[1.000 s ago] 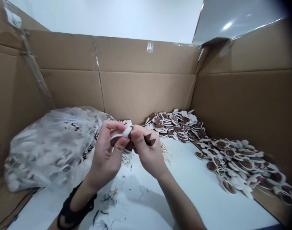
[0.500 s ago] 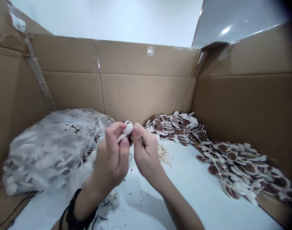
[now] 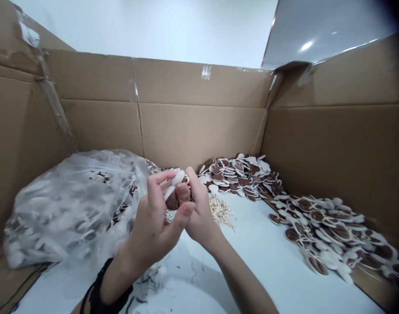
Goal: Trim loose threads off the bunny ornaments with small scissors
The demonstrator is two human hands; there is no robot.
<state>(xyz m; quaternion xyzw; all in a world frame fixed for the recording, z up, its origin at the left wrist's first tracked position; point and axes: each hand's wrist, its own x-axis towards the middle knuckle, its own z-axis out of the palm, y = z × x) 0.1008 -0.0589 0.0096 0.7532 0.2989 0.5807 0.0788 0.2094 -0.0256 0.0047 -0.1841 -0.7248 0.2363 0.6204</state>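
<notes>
Both my hands meet over the middle of the white work surface [image 3: 258, 266]. My left hand [image 3: 156, 218] pinches a small brown-and-white padded piece [image 3: 175, 185] between thumb and fingers. My right hand [image 3: 196, 209] is closed on the same piece from the right side, its fingers curled tight. A white tab of the piece sticks up between the fingertips. A dark band sits on my left wrist [image 3: 101, 292].
A clear plastic bag [image 3: 68, 205] full of such pieces lies at the left. Loose piles of them lie at the back [image 3: 241, 174] and along the right [image 3: 326, 226]. Pale thread scraps [image 3: 222, 213] lie behind my hands. Cardboard walls [image 3: 199, 126] enclose the surface.
My hands have drawn closer together and turned the piece; the dark pointed parts seen a second ago are now hidden behind my fingers. The view has tipped slightly.
</notes>
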